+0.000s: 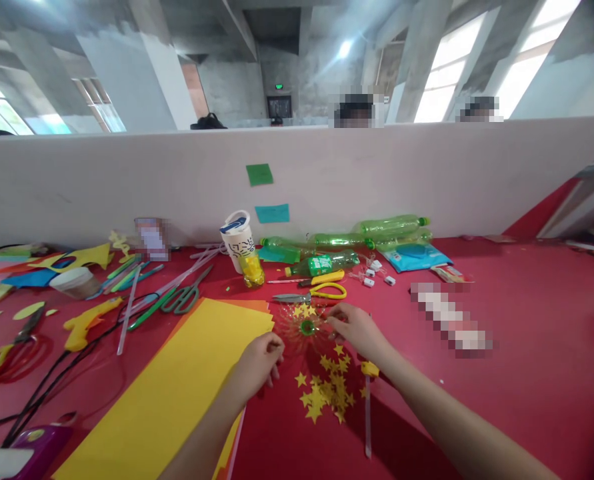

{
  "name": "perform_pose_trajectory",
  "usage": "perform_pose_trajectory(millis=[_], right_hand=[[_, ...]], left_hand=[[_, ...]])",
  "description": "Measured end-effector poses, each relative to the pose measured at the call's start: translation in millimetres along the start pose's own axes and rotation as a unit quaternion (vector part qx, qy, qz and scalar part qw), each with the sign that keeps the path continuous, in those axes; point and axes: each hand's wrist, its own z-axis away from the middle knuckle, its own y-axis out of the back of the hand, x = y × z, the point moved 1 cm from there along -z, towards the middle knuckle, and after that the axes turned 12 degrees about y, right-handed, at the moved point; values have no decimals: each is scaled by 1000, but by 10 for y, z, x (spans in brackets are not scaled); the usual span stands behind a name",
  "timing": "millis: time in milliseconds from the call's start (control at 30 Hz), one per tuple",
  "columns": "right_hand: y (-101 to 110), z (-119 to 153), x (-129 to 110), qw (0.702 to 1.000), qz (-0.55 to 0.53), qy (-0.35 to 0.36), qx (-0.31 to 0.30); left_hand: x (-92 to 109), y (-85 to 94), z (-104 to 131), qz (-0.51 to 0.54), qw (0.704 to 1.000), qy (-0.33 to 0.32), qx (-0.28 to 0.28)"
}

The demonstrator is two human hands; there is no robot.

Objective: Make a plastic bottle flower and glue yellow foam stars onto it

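Observation:
A clear plastic bottle top cut into petal-like strips (289,328), with a green cap (307,327) in its middle, lies spread on the red table. Several yellow paper stars sit on its far strips. At its right side is my right hand (354,330), thumb and fingers pinched by the strips; what lies between the fingertips is too small to make out. My left hand (261,360) hovers near the right edge of the yellow paper (177,373), fingers loosely curled and partly apart, with nothing visible in them. A pile of yellow stars (331,390) lies nearer me.
Behind the strips are yellow-handled scissors (327,292), a cutter (327,277), green bottles (321,265) and a white cup (237,240). A yellow glue gun (89,323) with cords and green scissors (184,297) lie left. A white partition (177,180) stands behind; people's heads show beyond.

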Motion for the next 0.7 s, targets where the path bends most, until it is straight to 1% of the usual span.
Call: perform_pose_trajectory(millis=[167,333,467,600,700], right_hand=[[-16,-28,49,1000,2,10,12],[-19,-27,52,999,18,28,15],[13,-22,11,999,36,39,15],[71,1,-30,998,52,41,19],[89,13,-48,998,55,40,20]], left_hand=[[63,-117,-39,34,999,28,-33],[191,-166,-59,49,997,27,-50],[212,-148,-68,59,996,25,-60],[183,-90,-39,73,996,21,-51],[172,-78,-30,114,992,19,-53]])
